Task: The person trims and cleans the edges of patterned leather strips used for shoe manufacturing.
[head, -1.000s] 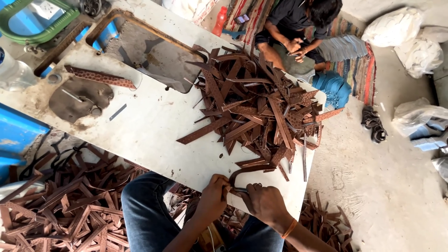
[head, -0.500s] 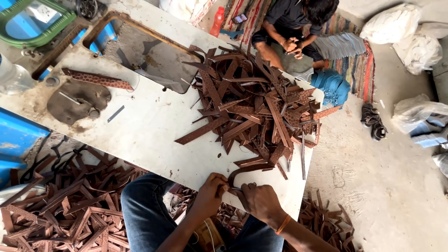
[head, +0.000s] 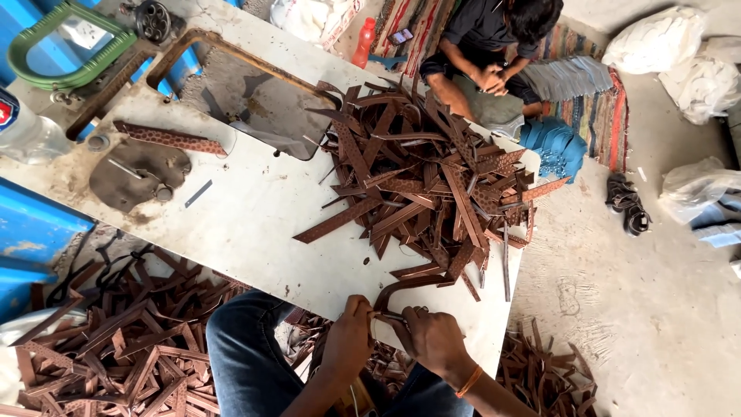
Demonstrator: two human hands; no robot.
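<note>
Both hands at the near edge of a worn white table (head: 255,224). Left hand (head: 349,336) and right hand (head: 432,340) clenched together on one bent brown strip (head: 409,287), arching up from between the fingers. Just beyond the hands, a big heap of brown strips (head: 432,177) spread over the tabletop. Further out to the left, a rusty metal frame (head: 231,62) and a green ring (head: 69,46). Below the left hand, more scraps (head: 131,347) piled on the floor. Far past the heap, another person (head: 494,46) seated on a striped rug (head: 602,116); off to the right, bare concrete floor (head: 656,309), sandals (head: 627,205), white sacks (head: 656,42).
</note>
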